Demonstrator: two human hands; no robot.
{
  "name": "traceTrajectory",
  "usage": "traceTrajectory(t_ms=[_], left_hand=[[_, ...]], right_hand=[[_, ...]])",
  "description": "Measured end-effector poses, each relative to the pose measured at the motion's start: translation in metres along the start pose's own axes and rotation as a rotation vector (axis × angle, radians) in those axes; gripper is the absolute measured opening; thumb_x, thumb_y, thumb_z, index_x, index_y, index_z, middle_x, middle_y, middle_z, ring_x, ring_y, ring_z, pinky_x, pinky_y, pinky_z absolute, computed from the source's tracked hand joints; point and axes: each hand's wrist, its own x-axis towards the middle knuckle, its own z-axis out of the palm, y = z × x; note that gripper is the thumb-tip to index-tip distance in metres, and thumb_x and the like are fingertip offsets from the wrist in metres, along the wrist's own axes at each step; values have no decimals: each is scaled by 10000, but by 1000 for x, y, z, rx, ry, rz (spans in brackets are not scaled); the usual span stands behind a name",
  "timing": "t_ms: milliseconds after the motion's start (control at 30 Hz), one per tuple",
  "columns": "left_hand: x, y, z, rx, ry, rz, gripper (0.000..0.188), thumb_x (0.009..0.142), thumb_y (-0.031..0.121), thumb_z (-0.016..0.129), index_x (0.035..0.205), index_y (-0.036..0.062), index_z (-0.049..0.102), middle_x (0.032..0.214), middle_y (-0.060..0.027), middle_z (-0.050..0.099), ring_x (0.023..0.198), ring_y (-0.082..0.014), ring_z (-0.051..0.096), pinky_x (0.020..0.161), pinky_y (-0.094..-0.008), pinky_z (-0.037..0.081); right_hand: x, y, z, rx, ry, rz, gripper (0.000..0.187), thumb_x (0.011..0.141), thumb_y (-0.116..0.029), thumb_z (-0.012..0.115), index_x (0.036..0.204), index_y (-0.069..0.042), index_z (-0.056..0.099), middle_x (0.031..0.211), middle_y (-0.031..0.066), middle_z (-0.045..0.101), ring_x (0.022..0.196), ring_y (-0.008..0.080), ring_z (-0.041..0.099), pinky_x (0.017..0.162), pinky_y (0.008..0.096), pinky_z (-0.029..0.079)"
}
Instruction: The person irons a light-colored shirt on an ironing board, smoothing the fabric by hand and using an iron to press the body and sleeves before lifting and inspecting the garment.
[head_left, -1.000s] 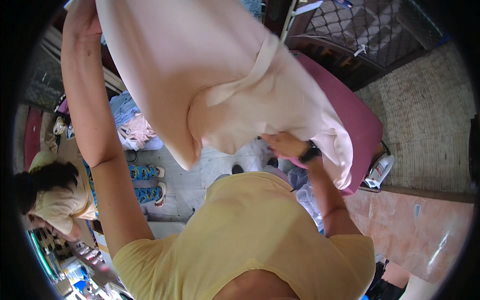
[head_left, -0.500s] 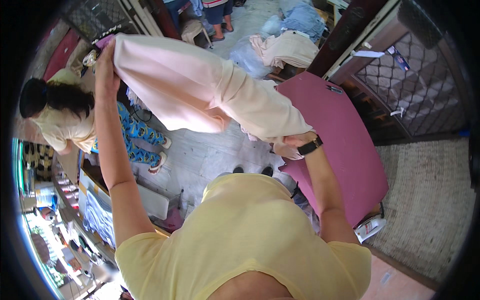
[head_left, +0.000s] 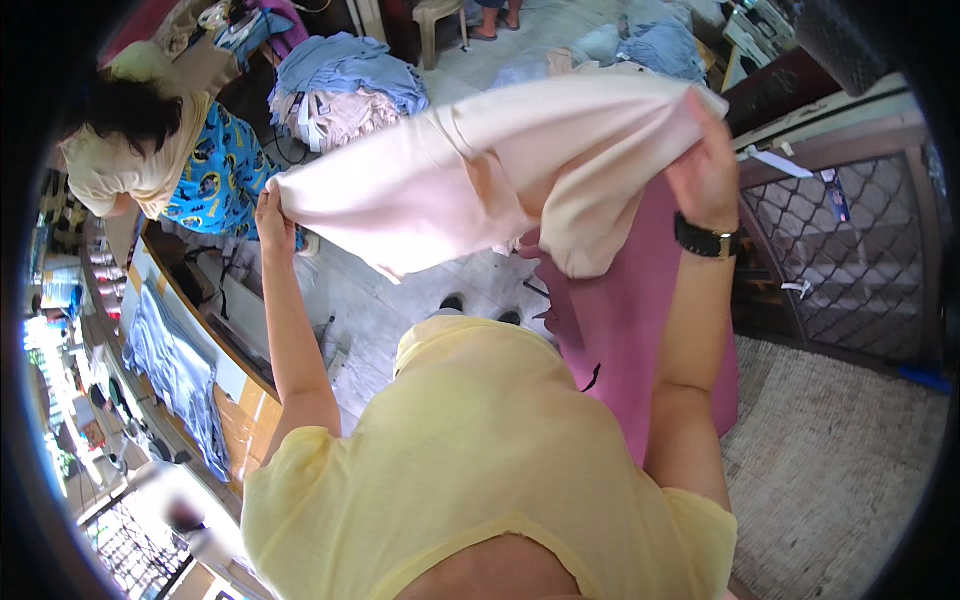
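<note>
A pale pink cloth garment (head_left: 490,165), trouser-like in shape, is stretched in the air in front of me, with its lower folds sagging. My left hand (head_left: 275,222) is closed on its left end, pinching a corner. At the higher right end, my right hand (head_left: 706,175), with a black watch on the wrist, holds the fabric; some of its fingers are hidden by the cloth. Beneath the garment's right part lies a pink-covered table (head_left: 640,330), and the fabric hangs above it.
A person (head_left: 150,150) in blue patterned trousers stands at the left. Beyond the garment are a heap of blue and beige clothes (head_left: 345,90) and a plastic stool (head_left: 440,30). A lattice door (head_left: 850,230) stands at the right, beside a woven mat (head_left: 830,440).
My right hand has risen from near the table to the upper right, while my left hand has come down. The garment now slopes up to the right, and my view has shifted.
</note>
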Motion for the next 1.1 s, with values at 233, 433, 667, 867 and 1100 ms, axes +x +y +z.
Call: traceTrajectory(t_ms=[233,433,667,867,1100], left_hand=[[-54,-81,6,-6,-18,-223,226,1014,217,500,1132,31,550,1021,-77,649,924,-149,644,802,-303,546],[-85,-154,27,307,115,-292,297,922,214,651,1123,32,530,943,-98,629,794,-220,627,703,-318,520],[-125,-119,157,1098,-252,479,358,848,81,654,1190,48,551,1174,-185,555,1033,-325,560,861,-388,479],[-164,-50,298,523,-395,1009,466,763,-111,643,1190,53,556,1152,-149,548,1071,-278,536,837,-371,492],[-170,-58,359,503,-563,1021,447,740,-196,571,1116,45,593,1109,-146,533,962,-268,561,743,-330,514]], right_hand=[[67,-24,4,-185,-27,-148,301,961,-196,598,1166,22,628,1180,84,642,1081,174,614,948,326,467],[77,-43,1,-160,-272,-17,284,973,-137,568,1204,25,602,1220,85,623,1106,175,601,972,321,463],[69,-52,7,-164,-246,-48,282,981,-127,542,1211,29,593,1226,92,618,1111,184,599,972,323,467],[55,-71,-8,-196,-181,-102,282,985,-126,527,1211,32,589,1226,97,617,1111,189,598,969,325,469],[30,-105,-44,-241,-85,-176,283,990,-124,509,1211,36,585,1227,103,615,1112,195,598,967,327,473]])
